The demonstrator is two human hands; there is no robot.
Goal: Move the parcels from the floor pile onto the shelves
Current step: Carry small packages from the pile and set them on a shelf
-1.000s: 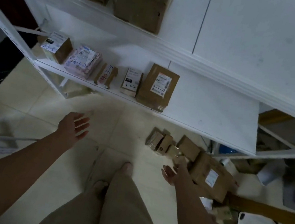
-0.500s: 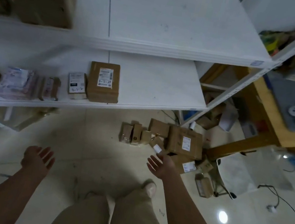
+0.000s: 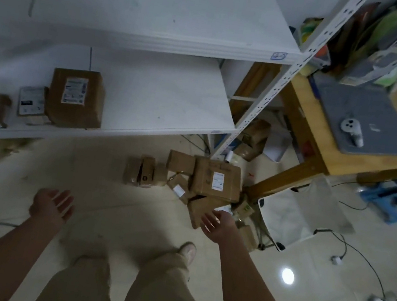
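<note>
Lower shelf [image 3: 161,97] is carrying a large brown box [image 3: 76,98] with smaller parcels [image 3: 30,102] just left of it. Left hand [image 3: 51,204] is hanging above the floor [image 3: 109,203], grip slack, holding nothing. Floor pile [image 3: 203,180] is lying beside the shelf post [image 3: 257,107]; right hand [image 3: 217,225] is hovering at its near edge, grip spread wide, empty.

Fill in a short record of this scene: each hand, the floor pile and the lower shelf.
left hand: open, holding nothing
right hand: open, holding nothing, reaching toward the floor pile
floor pile: brown cardboard parcels beside the shelf post
lower shelf: one large labelled box, smaller parcels to its left
</note>
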